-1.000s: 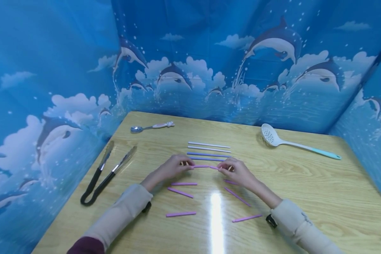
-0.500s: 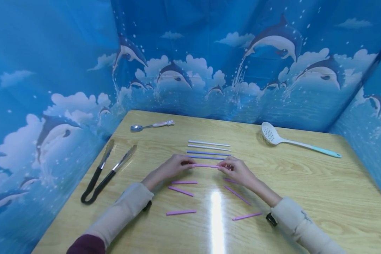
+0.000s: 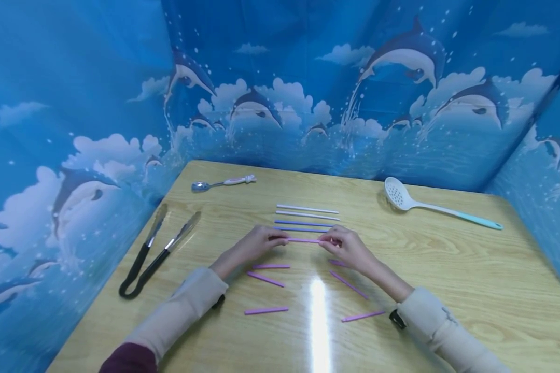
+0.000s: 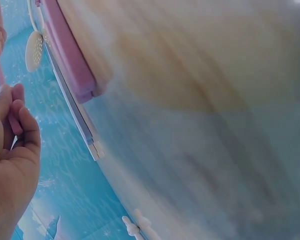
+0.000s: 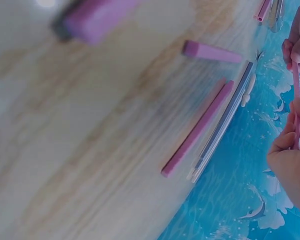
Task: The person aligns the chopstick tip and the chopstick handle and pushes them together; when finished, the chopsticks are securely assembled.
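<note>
Above the middle of the table, a thin pink chopstick (image 3: pixel 303 240) is held level between both hands. The left hand (image 3: pixel 254 245) pinches its left end with thumb and fingers, and the right hand (image 3: pixel 351 250) pinches the right end. In the left wrist view the left hand (image 4: pixel 15 160) grips a pink piece between its fingertips. The right wrist view has the right hand (image 5: pixel 290 157) holding the same stick at the right edge. Shorter pink chopstick pieces lie on both sides below, among them a left piece (image 3: pixel 266 311) and a right piece (image 3: pixel 362 316).
Two blue sticks (image 3: pixel 306 223) and two white sticks (image 3: pixel 307 209) lie parallel beyond the hands. Black-handled tongs (image 3: pixel 144 264) rest at the left, a spoon (image 3: pixel 224 183) at the back left, and a slotted skimmer (image 3: pixel 429 207) at the back right. A dolphin-print curtain (image 3: pixel 280 77) borders the table.
A second ago the pink stick showed two sections meeting at a slight bend; now it runs straight. The hands have drawn slightly closer together, both still pinching it.
</note>
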